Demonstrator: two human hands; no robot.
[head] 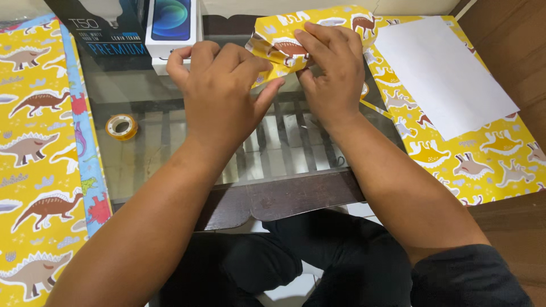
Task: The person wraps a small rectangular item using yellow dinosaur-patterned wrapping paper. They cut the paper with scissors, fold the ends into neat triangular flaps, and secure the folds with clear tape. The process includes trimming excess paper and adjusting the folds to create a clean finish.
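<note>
A parcel wrapped in yellow dinosaur-print paper (284, 42) lies on the glass table (148, 165) near its far edge. My left hand (219, 96) rests against its near left side, thumb pressing the paper's lower edge. My right hand (333, 71) lies over the right part, fingers pinching a fold of the paper on top. Both hands hide much of the parcel.
A roll of clear tape (121, 126) sits on the glass at left. A white phone box (170, 25) and a dark box (102, 28) stand at the back. Yellow dinosaur paper sheets lie at left (34, 170) and right (483, 159), the right one partly white side up (441, 74).
</note>
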